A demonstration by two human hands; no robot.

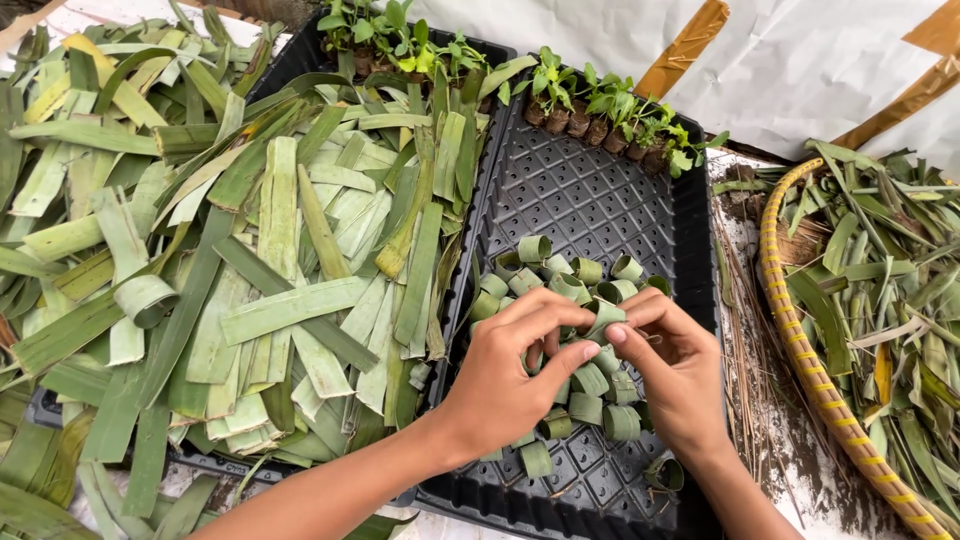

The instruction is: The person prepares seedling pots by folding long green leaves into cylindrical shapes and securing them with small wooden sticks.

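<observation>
While both hands meet over the middle of the black seedling tray [600, 190], the left hand [505, 375] and the right hand [672, 372] pinch one rolled leaf strip [604, 318] between their fingertips, thumbs and forefingers closed narrowly on it. The strip sits directly between the two hands, equally near to each, with its loop opening facing roughly upward and its loose end tilted toward the left hand. Whether a pin or thin stick is in the right fingers cannot be told.

Just beneath and around the hands lies a heap of finished leaf rings [585, 385], touching one another on the tray's dimpled floor. Along the tray's far edge stands a row of small seedlings [610, 115] in leaf cups. To the left, a second tray is buried under flat cut leaf strips [280, 290]. To the right, well apart, a woven basket [800, 350] holds more leaves, over a soil-strewn surface and white sheeting [800, 60].
</observation>
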